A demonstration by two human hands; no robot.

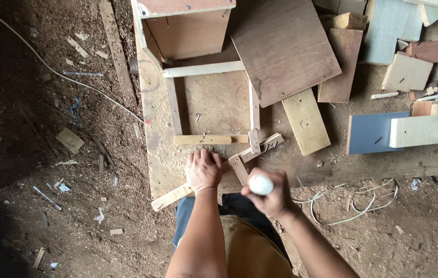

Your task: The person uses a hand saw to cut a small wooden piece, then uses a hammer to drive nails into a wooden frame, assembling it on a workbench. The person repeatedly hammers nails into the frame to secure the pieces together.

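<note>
My left hand (203, 169) presses down on the plywood board (158, 154) just below the near slat (209, 139) of a square wooden frame (253, 110); what its fingers pinch is hidden. My right hand (270, 192) is closed around a white rounded handle (260, 184), held above the board's near edge; the tool's working end is hidden. A short angled strip (258, 148) and a small slat (238, 170) lie between the two hands. A long thin strip (171, 197) sticks out from under my left wrist.
A wooden box (185, 28) stands at the board's far end. A large brown panel (283, 49) and several offcuts (306, 121) lie to the right, with a blue board (371, 133). White cable (64, 74) crosses the sawdust floor; more wire (363, 203) lies at right.
</note>
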